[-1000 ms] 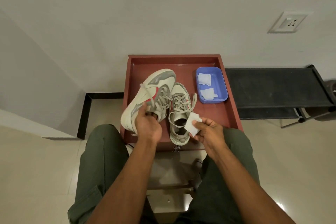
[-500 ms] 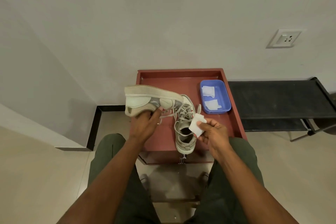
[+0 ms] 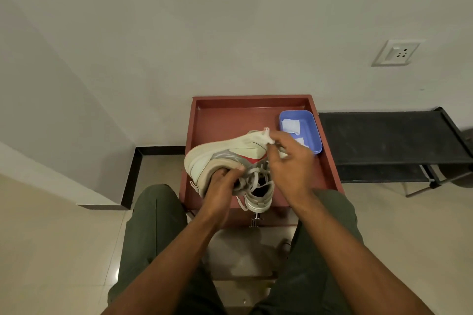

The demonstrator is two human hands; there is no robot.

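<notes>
At frame centre I see the left hand [image 3: 220, 185] curled round a white sneaker [image 3: 225, 152], holding it on its side above the red tray [image 3: 225, 117]. The right hand [image 3: 291, 161] pinches a white wipe [image 3: 268, 136] against the sneaker's right end. The second sneaker [image 3: 258, 195] lies on the tray underneath. A blue dish [image 3: 314, 133] sits to the upper right.

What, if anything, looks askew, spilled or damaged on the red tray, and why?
Only the shoes. One shoe is tipped on its side in the left hand, laces loose, while the right hand holds a wipe at its heel. The other shoe sits at the near edge of the tray. Nothing looks spilled or torn.
</notes>
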